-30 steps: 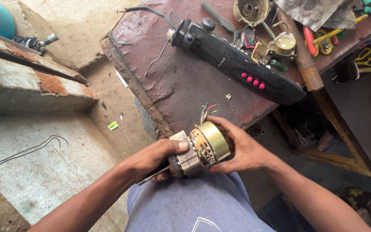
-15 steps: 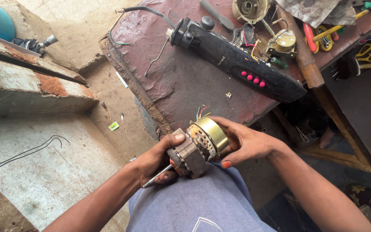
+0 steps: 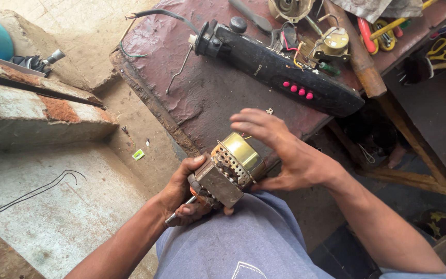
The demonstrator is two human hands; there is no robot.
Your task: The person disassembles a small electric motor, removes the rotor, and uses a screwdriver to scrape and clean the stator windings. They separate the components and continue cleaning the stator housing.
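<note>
A small electric motor (image 3: 231, 170) with a brass-coloured perforated housing and a grey steel core rests over my lap. My left hand (image 3: 184, 194) grips its lower end, thumb on the core, and a thin metal shaft sticks out below my fingers. My right hand (image 3: 280, 150) hovers just right of the brass housing with its fingers spread, off the motor or barely brushing it.
A worn maroon tabletop (image 3: 207, 93) lies ahead, bearing a long black housing with pink buttons (image 3: 285, 72), another small motor (image 3: 334, 41), a wooden handle (image 3: 360, 57), pliers and scissors. Concrete steps (image 3: 42, 119) and a loose black wire (image 3: 32, 191) lie to the left.
My right hand let go of the brass end and lifted away with its fingers spread. The motor tilted in my left hand, its perforated side now facing up.
</note>
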